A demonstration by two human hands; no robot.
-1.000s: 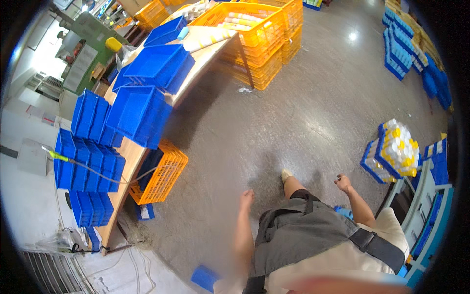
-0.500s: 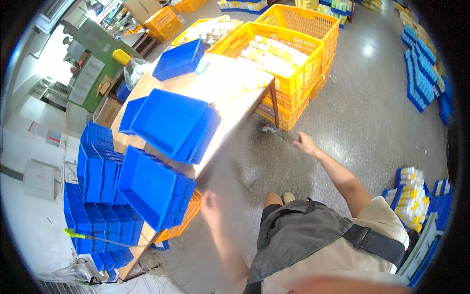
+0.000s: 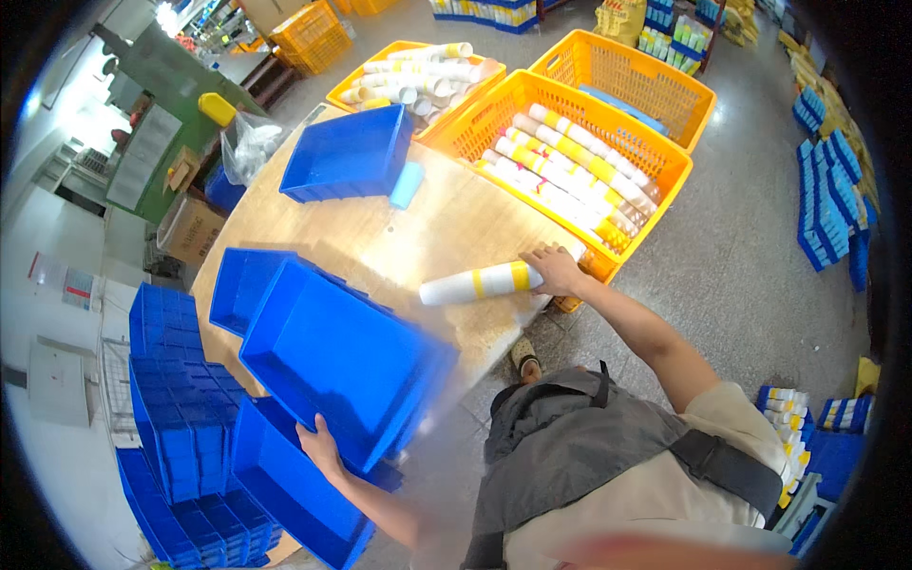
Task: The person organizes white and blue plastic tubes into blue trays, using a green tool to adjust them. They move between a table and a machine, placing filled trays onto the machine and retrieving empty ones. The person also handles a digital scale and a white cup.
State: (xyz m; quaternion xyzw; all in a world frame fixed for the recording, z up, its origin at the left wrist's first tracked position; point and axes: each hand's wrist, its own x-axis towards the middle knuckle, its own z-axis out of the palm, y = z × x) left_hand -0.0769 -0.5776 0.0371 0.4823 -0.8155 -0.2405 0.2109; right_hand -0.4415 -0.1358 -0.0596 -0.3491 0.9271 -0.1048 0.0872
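Left hand (image 3: 321, 446) gripping blue bin (image 3: 342, 366) at bench (image 3: 446, 233) edge; right hand (image 3: 554, 269) clasping white-and-yellow tube (image 3: 480, 283) on bench.

- A grey speckled concrete floor (image 3: 750, 256) takes up the right side, with a dull sheen from overhead light.
- A pale wooden worktable (image 3: 446, 233) stands at centre.
- A green metal machine (image 3: 157, 104) rises at upper left, just beside a brown cardboard box (image 3: 190, 231).
- A white wall (image 3: 52, 313) along the left edge is brightly lit.

Single head view: wide fisheye, high above, facing steeply down onto wooden surface (image 3: 446, 228), wearer's torso at bottom.
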